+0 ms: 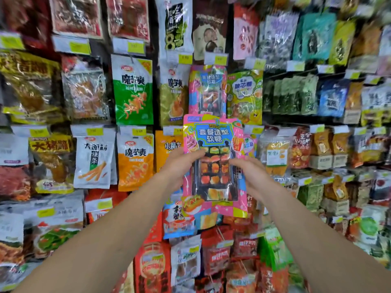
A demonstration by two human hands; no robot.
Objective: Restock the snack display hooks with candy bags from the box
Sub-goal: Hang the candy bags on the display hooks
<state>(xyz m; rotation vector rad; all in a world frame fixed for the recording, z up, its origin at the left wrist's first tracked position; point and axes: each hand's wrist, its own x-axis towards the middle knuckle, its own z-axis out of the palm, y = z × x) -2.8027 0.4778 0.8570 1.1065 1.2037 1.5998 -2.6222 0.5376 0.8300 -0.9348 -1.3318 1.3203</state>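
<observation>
A pink candy bag point(213, 134) with blue lettering and a clear window of gummy shapes is held upright in front of the display wall. My left hand point(182, 166) grips its left edge, thumb across the front. My right hand point(248, 170) holds its right edge. Straight above it, a matching pink candy bag point(208, 89) hangs on a hook. The hook itself is hidden behind the bags. No box is in view.
The wall is packed with hanging snack bags: green and orange konjac bags point(134, 89) at left, a yellow-green candy bag point(245, 94) right of the hanging pink one, green packs point(292, 96) farther right. Yellow price tags point(219, 59) sit along each row.
</observation>
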